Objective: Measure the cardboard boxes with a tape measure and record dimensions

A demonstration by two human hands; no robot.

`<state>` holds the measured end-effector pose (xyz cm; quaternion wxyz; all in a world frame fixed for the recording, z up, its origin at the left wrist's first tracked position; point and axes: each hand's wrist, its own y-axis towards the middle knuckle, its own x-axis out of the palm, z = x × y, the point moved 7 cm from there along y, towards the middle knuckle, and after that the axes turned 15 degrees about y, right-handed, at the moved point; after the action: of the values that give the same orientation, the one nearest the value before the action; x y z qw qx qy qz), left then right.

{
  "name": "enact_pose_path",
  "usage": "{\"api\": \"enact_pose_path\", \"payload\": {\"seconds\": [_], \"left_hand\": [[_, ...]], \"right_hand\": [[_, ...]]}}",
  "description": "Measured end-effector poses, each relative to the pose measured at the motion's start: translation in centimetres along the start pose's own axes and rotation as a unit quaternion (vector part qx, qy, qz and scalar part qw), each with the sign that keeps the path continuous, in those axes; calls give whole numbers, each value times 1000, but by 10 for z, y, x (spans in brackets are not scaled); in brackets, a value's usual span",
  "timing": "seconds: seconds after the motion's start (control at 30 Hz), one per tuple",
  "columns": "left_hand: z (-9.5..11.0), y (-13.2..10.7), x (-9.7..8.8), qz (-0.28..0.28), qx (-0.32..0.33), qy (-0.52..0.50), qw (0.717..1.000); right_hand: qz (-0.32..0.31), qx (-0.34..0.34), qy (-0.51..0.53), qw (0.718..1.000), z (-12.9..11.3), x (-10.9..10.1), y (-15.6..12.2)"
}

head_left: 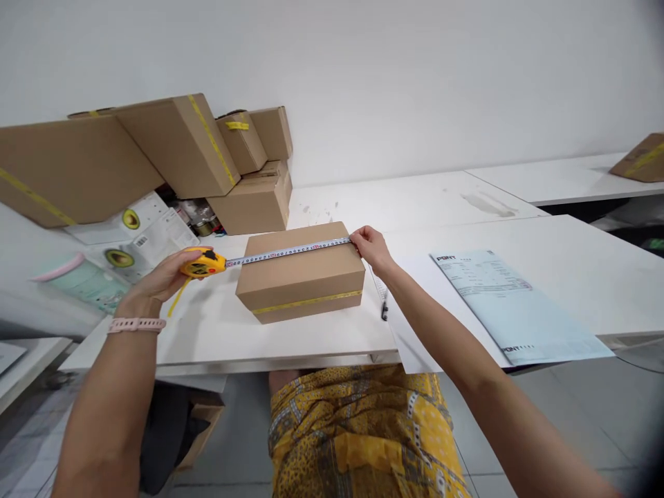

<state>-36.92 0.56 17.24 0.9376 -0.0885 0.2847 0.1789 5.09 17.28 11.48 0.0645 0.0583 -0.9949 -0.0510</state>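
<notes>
A brown cardboard box (306,273) with a yellow strip along its front side lies on the white table (321,339). Across its top runs the pulled-out blade of a yellow tape measure (204,263). My left hand (169,277) is closed around the tape measure's case, just past the box's left end. At the box's right edge my right hand (371,247) pinches the free end of the blade. A yellow strap hangs below the case.
More cardboard boxes (249,207) are stacked at the back left, near white packages with avocado pictures (137,232) and a mint-green container (86,280). To the right lie a pale blue printed folder (513,304), white paper and a pen (384,310). Another box (640,159) stands far right.
</notes>
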Motion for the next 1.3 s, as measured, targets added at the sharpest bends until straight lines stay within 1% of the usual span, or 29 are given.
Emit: {"api": "enact_pose_path", "payload": {"seconds": [0.07, 0.13, 0.23, 0.3, 0.43, 0.57, 0.63, 0.7, 0.77, 0.83, 0.9, 0.93, 0.97, 1.0, 1.03, 1.07, 1.1, 1.17, 1.2, 1.23, 1.27, 1.3], "left_hand": [[2, 2, 5, -14, 9, -4, 1000], [7, 2, 11, -29, 21, -13, 999], [13, 2, 19, -43, 38, -30, 998], [14, 2, 21, -48, 42, -41, 997], [12, 0, 22, -63, 43, -55, 996], [10, 2, 23, -73, 46, -61, 994], [11, 2, 24, -74, 49, -61, 994], [16, -1, 23, -70, 52, -58, 994], [25, -9, 19, -61, 63, -48, 995], [38, -28, 15, -45, 91, -21, 995], [49, -57, 16, -28, 121, 13, 992], [51, -75, 23, -26, 124, 22, 992], [50, -95, 35, -40, 116, 21, 992], [47, -116, 54, -81, 97, 4, 992], [41, -137, 80, -137, 64, -27, 988], [34, -159, 110, -195, 23, -70, 978], [31, -178, 138, -232, -2, -141, 962], [32, -206, 193, -294, -25, -269, 917], [36, -213, 213, -297, -30, -317, 900], [40, -214, 226, -278, -30, -354, 892], [45, -213, 236, -265, -29, -389, 882], [52, -210, 241, -250, -25, -419, 873]], "right_hand": [[-16, 12, -40, 999, 3, 4, -3], [-45, 46, -63, 996, 9, 9, -7], [-72, 111, -67, 989, 22, 13, -14], [-73, 130, -58, 987, 28, 13, -15], [-69, 135, -44, 987, 30, 13, -17], [-71, 136, -48, 987, 22, 14, -22], [-80, 112, -71, 988, 16, 15, -22], [-76, 66, -119, 988, 9, 15, -21], [-58, 20, -162, 985, 4, 12, -18], [-42, 2, -154, 987, -1, 9, -16], [-24, -7, -103, 994, -10, 5, -12], [-9, -22, -76, 997, -19, 3, -9], [5, -44, -57, 997, -30, 3, -6], [10, -69, -49, 996, -42, 5, -3], [0, -92, -50, 995, -53, 12, 2], [-29, -106, -59, 992, -63, 24, 6], [-72, -108, -75, 989, -68, 40, 12], [-160, -91, -132, 974, -69, 75, 24], [-191, -81, -170, 963, -66, 91, 30], [-213, -74, -208, 952, -61, 106, 36], [-229, -66, -238, 942, -55, 118, 43], [-246, -55, -258, 933, -48, 128, 48]]}}
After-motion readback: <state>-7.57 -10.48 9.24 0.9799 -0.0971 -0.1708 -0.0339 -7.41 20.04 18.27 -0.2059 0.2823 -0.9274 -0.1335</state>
